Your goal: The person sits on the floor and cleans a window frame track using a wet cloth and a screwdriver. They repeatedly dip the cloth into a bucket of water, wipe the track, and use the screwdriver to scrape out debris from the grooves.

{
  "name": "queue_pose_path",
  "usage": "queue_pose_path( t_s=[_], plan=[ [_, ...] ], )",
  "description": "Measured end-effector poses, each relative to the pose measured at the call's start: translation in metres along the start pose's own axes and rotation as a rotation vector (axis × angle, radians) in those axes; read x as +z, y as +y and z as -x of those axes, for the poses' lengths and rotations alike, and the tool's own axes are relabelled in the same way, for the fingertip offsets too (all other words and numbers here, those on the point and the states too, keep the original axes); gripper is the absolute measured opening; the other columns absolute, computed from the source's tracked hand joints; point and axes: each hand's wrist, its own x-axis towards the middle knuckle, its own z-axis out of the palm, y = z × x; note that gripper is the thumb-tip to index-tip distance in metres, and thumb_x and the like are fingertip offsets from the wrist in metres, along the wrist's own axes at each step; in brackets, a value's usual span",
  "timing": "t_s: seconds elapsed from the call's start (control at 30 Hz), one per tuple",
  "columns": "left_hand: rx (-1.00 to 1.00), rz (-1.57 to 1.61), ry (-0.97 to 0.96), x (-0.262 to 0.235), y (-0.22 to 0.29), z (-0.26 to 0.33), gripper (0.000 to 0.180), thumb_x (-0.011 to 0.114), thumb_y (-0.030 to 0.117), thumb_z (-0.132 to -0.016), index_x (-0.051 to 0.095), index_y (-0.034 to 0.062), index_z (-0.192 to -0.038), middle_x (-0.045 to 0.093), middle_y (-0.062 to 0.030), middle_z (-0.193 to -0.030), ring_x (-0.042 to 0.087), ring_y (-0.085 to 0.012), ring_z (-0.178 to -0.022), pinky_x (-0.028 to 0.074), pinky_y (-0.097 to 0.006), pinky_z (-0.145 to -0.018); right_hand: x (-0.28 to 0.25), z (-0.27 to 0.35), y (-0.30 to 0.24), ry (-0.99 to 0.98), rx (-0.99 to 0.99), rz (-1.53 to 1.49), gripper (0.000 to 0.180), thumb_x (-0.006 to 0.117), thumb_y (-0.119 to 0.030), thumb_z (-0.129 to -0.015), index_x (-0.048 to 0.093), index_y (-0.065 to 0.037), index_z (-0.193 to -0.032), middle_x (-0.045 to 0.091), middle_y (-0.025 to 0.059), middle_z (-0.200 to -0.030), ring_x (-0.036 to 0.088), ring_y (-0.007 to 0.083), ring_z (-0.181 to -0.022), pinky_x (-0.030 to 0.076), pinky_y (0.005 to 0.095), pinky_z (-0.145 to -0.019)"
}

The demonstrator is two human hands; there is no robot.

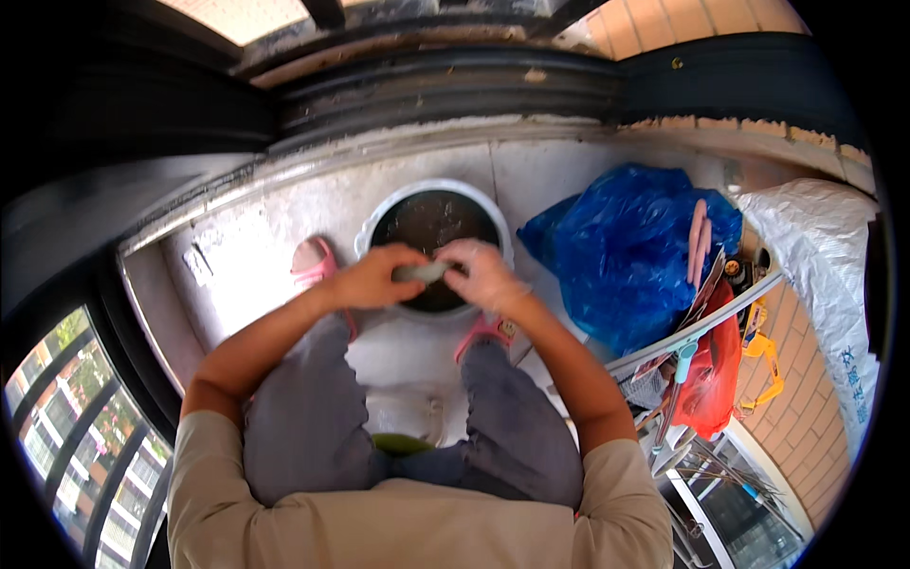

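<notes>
Above a round, pale-rimmed tub [438, 184] of dark liquid [431, 218], a small greenish-grey object [423, 272], its kind unclear, is held between both hands. Its left end is gripped by the curled left hand [382, 276]; its right end is pinched by the right hand [482, 273], nearly closed. To the right, a blue plastic bag [616, 256] is seen.

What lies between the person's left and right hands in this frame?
In the head view, a grey-green object bridges the gap between the left hand and the right hand, held by both, above a bucket of dark liquid.
</notes>
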Motion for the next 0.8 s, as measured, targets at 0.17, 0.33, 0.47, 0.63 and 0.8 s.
queue_pose_path(
  t_s=[0.17,0.33,0.47,0.63,0.8],
  plan=[
    [-0.092,0.080,0.072,-0.035,0.034,0.005,0.032,0.069,0.011,-0.075,0.059,0.0059,-0.105,0.058,-0.0089,-0.097,0.056,-0.0186,-0.092,0.045,-0.030,-0.081,-0.027,0.006,-0.021,-0.100,0.419,-0.599,0.023,0.066,-0.005,-0.083,0.060,-0.003,-0.105,0.062,0.0066,-0.091,0.060,0.0127,-0.080,0.049,0.0259,-0.069],
    [-0.145,-0.013,0.042,-0.064,0.056,0.022,0.025,0.072,0.018,-0.078,0.063,0.0044,-0.096,0.055,-0.0090,-0.109,0.055,-0.0190,-0.096,0.044,-0.028,-0.083,-0.077,0.007,-0.079,-0.015,0.568,-0.887,0.017,0.062,-0.009,-0.088,0.059,-0.004,-0.104,0.058,0.0054,-0.095,0.058,0.0118,-0.081,0.050,0.0278,-0.073],
    [-0.192,0.111,-0.003,-0.077,0.095,0.026,0.023,0.072,0.024,-0.082,0.066,0.0044,-0.093,0.051,-0.0124,-0.122,0.053,-0.0223,-0.106,0.043,-0.031,-0.089,-0.103,0.019,-0.108,0.096,0.333,-0.908,0.019,0.058,-0.015,-0.091,0.056,-0.003,-0.106,0.058,0.0058,-0.096,0.057,0.0145,-0.088,0.050,0.0301,-0.079],
    [-0.068,0.087,0.128,-0.086,0.114,0.049,0.021,0.070,0.026,-0.084,0.068,0.0076,-0.095,0.039,-0.0191,-0.141,0.044,-0.0305,-0.124,0.038,-0.036,-0.099,-0.129,0.036,-0.173,0.202,0.195,-0.905,0.025,0.061,-0.008,-0.087,0.054,-0.003,-0.111,0.058,0.0057,-0.095,0.058,0.0134,-0.086,0.050,0.0285,-0.077],
    [0.131,-0.374,0.445,-0.090,0.140,0.062,0.016,0.071,0.021,-0.083,0.068,0.0079,-0.091,0.046,-0.0187,-0.136,0.039,-0.0345,-0.129,0.032,-0.038,-0.105,-0.159,0.042,-0.175,0.335,0.129,-0.242,0.023,0.069,-0.006,-0.080,0.059,-0.005,-0.101,0.058,0.0019,-0.086,0.057,0.0105,-0.084,0.048,0.0252,-0.072]
  ],
)
